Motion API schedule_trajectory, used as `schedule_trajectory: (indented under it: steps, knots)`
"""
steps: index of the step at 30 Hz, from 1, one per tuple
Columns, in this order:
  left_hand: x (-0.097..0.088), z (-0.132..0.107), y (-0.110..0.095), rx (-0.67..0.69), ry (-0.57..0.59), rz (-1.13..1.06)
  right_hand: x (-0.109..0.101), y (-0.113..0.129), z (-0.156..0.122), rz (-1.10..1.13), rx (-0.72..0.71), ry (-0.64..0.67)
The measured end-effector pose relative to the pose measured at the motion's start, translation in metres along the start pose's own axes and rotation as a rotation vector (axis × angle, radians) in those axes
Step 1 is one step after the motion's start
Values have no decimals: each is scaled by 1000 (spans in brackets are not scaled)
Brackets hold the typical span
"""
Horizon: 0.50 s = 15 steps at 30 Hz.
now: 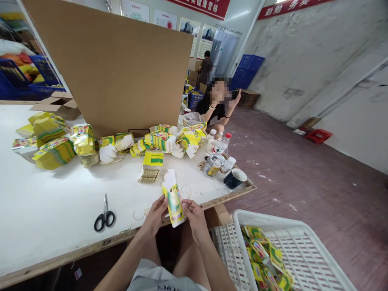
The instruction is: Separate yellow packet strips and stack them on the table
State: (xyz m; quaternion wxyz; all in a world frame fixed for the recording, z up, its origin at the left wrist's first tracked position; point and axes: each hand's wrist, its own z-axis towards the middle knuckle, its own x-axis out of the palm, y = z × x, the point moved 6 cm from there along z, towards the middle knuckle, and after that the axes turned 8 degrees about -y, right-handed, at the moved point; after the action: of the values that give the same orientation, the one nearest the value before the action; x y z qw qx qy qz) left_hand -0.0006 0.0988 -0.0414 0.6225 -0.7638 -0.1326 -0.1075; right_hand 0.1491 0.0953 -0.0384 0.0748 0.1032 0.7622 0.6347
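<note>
Between my two hands, at the table's front edge, is a yellow and green printed carton (174,202) with white flaps standing up at its far end. My left hand (157,212) pinches its left side. On the opposite side, my right hand (193,214) grips the carton with thumb and fingers. Just beyond it stands a bundle of flat cartons (151,165). Thin rubber bands (140,215) lie near my left hand. Farther left on the white table (60,210) rest scissors (104,216) with black handles.
Stacks of flat cartons (54,151) line the table before a large cardboard sheet (121,68). A dark mug (235,178), a clear jar (214,165) and bottles stand at the right corner. A white basket (306,230) holding folded cartons is at lower right. A person (218,101) sits beyond the table.
</note>
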Motion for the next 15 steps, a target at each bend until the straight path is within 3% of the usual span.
schedule_trajectory:
  steps: [6, 15]
  knots:
    - [23, -21, -19, -192, 148, -278, 0, 11, -23, 134, 59, 53]
    - [20, -21, -16, -146, -12, -267, 2, 20, -36, 89, 23, 37]
